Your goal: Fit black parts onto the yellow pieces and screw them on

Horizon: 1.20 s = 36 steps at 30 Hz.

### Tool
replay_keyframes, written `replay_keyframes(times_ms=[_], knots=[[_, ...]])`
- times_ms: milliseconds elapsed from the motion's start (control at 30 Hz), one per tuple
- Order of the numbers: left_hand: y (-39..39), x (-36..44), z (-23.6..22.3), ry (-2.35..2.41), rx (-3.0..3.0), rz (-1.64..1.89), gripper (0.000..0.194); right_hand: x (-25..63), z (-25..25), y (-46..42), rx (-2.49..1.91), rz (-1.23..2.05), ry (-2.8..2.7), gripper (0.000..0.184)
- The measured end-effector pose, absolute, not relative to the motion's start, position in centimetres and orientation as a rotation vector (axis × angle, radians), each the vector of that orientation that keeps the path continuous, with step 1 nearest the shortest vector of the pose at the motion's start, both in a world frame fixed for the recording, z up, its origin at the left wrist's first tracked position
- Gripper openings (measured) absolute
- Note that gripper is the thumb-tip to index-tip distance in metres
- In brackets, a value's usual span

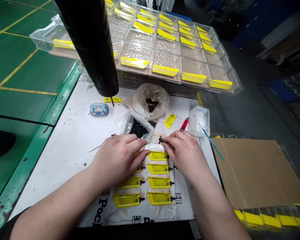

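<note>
Two columns of yellow plastic parts [159,182] lie on a white wrapped pad in front of me, most with a small dark piece at the right end. My left hand [121,153] hovers over the upper left column, covering some of it. Its thumb and forefinger are apart, with nothing visible held. Beyond the top of the right column, my right hand [183,148] pinches a small dark metal piece [161,139]. Behind my hands are a clear bag of black small parts [140,128] and a whitish bag of reddish-brown pieces [152,104].
A black powered screwdriver [95,50] hangs over the white table. Behind it stands a clear compartment tray [167,60] with yellow parts. On the right are a red cutter [184,124], white box [200,120], blue stick [212,143] and cardboard [260,173]; on the left, a blue case [99,109].
</note>
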State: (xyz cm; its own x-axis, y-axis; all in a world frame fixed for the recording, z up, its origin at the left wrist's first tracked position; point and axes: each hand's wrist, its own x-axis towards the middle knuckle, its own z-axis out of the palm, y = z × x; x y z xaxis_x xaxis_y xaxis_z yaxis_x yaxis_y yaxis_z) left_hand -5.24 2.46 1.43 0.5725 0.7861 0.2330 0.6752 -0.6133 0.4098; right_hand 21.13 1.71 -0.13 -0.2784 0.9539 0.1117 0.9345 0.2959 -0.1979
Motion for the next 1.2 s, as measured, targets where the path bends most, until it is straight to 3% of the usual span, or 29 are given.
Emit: replay_keyframes(times_ms=[500, 867, 1200], knots=[[2.0, -4.8, 1.4, 1.178, 2.498, 0.576, 0.032, 21.5, -0.1, 1.7, -1.725, 0.131, -2.352, 0.015], [2.0, -4.7, 1.8, 1.048, 2.292, 0.811, 0.022, 19.8, 2.6, 0.2, -1.289, 1.263, -1.599, 0.012], [1.8, -4.5, 2.1, 0.942, 2.352, 0.962, 0.017, 19.1, 2.3, -0.2, -1.273, 1.312, -1.567, 0.014]])
